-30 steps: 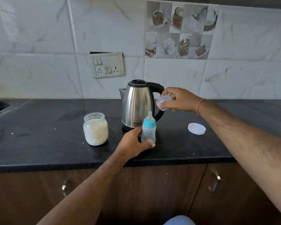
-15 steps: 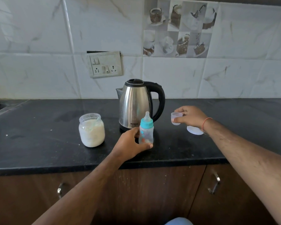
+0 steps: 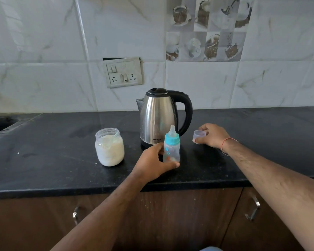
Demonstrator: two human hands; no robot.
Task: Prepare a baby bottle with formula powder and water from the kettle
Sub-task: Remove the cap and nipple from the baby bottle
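Note:
A clear baby bottle [image 3: 171, 151] with a teal collar and teat stands upright on the black counter [image 3: 53, 169], in front of the steel kettle [image 3: 158, 118]. My left hand [image 3: 152, 163] grips the bottle's lower body. To the right, my right hand [image 3: 211, 135] holds the bottle's small clear cap [image 3: 199, 135] mouth-up, low on the counter beside the kettle's black handle. An open jar of white formula powder [image 3: 109, 147] stands left of the kettle, with a scoop handle showing at its rim.
A tiled wall with a switch and socket plate [image 3: 124, 72] runs behind the counter. A sink edge [image 3: 0, 122] shows at far left. Wooden cabinet doors with metal handles [image 3: 253, 208] lie below the counter's front edge.
My right hand carried the clear cap from above the bottle, down and right to the counter beside the kettle; it now hides the white jar lid. My left hand kept its grip on the bottle.

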